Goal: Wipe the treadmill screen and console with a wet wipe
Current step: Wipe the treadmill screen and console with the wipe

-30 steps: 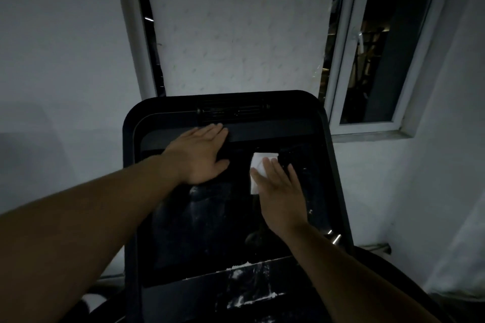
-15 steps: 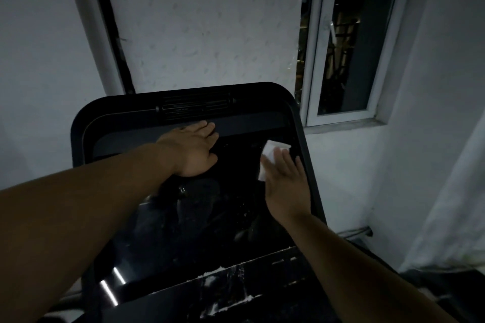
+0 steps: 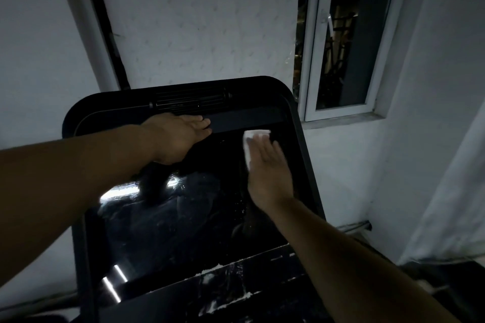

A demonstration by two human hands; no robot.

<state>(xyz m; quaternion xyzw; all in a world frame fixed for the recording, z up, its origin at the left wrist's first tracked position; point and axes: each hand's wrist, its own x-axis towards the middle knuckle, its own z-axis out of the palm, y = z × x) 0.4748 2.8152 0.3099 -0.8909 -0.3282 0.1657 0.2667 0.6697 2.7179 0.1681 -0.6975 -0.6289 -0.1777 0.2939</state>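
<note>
The black treadmill console [image 3: 304, 139] fills the lower middle, with its glossy dark screen [image 3: 183, 217] showing wet streaks and light reflections. My left hand [image 3: 178, 136] lies flat on the upper band of the console just below the vent, fingers together, holding nothing. My right hand [image 3: 267, 165] presses flat on the upper right part of the screen. A white wet wipe [image 3: 256, 136] sticks out from under its fingertips, close to the screen's top right corner.
A white wall stands behind the console, with a white-framed window [image 3: 338, 60] at the upper right. A vent grille [image 3: 189, 101] sits along the console's top edge. The console's lower panel [image 3: 231, 288] carries white residue. A pale curtain [image 3: 451, 204] hangs at the right.
My right hand has slid the wipe up and to the right across the screen, toward the top right corner. My left hand stays on the upper band. The camera has shifted.
</note>
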